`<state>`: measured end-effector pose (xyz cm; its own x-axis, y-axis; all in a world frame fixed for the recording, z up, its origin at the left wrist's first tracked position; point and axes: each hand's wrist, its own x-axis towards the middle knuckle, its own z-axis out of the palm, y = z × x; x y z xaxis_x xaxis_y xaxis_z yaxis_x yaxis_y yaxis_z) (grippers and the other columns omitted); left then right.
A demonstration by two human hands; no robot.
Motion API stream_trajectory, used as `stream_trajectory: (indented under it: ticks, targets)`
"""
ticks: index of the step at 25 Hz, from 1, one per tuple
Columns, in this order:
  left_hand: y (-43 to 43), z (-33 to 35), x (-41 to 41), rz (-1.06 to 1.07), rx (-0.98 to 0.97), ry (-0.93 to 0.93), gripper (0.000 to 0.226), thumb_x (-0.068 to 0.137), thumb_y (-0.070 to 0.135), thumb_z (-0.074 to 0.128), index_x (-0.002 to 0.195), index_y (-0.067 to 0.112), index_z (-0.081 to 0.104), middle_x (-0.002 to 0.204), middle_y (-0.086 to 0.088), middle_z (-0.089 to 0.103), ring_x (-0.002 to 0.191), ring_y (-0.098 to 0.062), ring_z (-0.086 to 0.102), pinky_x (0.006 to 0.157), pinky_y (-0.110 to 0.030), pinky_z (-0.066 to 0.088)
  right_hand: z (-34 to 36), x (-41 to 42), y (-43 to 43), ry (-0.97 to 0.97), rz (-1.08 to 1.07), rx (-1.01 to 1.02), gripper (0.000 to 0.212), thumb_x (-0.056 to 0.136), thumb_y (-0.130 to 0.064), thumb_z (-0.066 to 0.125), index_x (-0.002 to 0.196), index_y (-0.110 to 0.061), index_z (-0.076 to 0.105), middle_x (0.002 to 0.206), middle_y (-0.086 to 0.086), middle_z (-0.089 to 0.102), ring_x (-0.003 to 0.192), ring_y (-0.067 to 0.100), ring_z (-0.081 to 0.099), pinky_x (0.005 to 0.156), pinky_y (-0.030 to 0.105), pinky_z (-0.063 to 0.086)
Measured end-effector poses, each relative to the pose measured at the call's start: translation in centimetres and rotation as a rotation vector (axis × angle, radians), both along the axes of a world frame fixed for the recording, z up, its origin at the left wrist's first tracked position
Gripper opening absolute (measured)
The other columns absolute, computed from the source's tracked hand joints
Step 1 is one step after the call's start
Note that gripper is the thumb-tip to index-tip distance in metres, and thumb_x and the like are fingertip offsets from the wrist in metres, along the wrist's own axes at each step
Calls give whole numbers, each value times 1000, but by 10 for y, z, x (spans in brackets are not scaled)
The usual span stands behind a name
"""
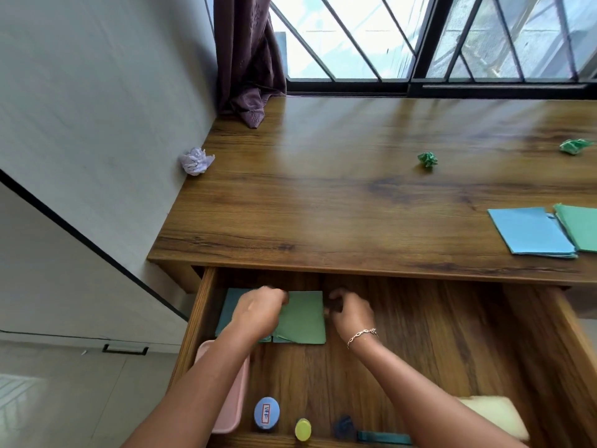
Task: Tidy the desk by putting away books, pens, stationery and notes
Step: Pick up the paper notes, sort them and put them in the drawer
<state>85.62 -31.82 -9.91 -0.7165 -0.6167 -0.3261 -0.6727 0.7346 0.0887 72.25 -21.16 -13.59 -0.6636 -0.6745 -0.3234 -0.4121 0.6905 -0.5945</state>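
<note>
Desk (323, 205) holds three crumpled balls (427, 160), two paper stacks (531, 231).

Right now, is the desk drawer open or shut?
Open. The drawer is pulled out from under the desk, its floor exposed, green paper lying inside.

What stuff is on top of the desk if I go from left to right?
Crumpled lilac paper ball → curtain end → small green paper ball → blue paper stack → green paper stack.

Three paper balls (427, 160) — two green, one lilac; four paper stacks (529, 231) — two hands (258, 310).
</note>
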Motion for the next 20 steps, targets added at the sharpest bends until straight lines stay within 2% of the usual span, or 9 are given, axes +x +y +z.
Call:
stream_trajectory:
  ticks: [2,5,6,8,11,14,16,18,20]
  targets:
    - [15,5,-10,-68,-84,262,30,91,13,48,117,22,59,108,-2,61,99,-23,61,75,-34,50,11,-4,14,183,117,-29,34,87,-24,57,121,-18,55,113,7,63,107,27,58,84,29,45]
    - [39,11,-34,-195,-134,547,17,78,16,62,95,18,67,81,1,61,74,-20,64,49,-29,52,21,-12,44,532,242,-266,28,79,-24,59,106,-15,62,96,5,61,85,25,63,72,27,51]
    - [46,10,-44,-210,-144,607,17,75,19,62,91,18,68,78,3,61,71,-18,64,45,-27,52,20,-17,55,632,258,-352,27,75,-26,58,100,-16,64,90,3,62,79,21,63,70,25,50]
    - [63,13,-63,-201,-110,683,18,75,19,61,91,17,69,79,4,63,74,-17,64,52,-26,54,23,-30,78,728,258,-454,26,77,-29,51,98,-17,62,88,2,62,83,16,57,75,21,44]
    - [88,29,-94,-44,75,791,14,85,12,60,97,13,67,85,4,60,83,-13,56,73,-18,42,34,-59,114,755,181,-505,24,79,-26,50,99,-18,58,90,5,62,89,15,49,82,23,39]
    - [107,49,-135,91,339,871,9,88,13,60,94,15,66,83,6,58,77,-9,53,72,-17,42,53,-108,148,711,-9,-481,22,78,-22,55,96,-14,64,90,5,64,85,22,59,83,24,38]
    - [116,64,-167,224,644,870,6,89,13,58,88,17,63,82,3,59,77,-11,56,70,-24,50,67,-149,169,687,-164,-469,20,75,-13,62,95,-9,66,89,8,66,83,27,63,83,27,39]
    - [121,75,-197,372,943,828,11,91,12,56,82,18,57,82,-1,57,76,-12,55,64,-27,49,82,-188,182,613,-336,-442,17,77,-5,66,94,-5,67,91,13,66,85,32,63,85,34,43]
    - [125,77,-233,456,1016,773,13,91,13,57,79,16,54,82,-5,57,71,-14,53,62,-28,48,96,-230,192,522,-528,-402,15,79,-4,65,93,-4,66,94,15,67,88,33,62,81,35,46]
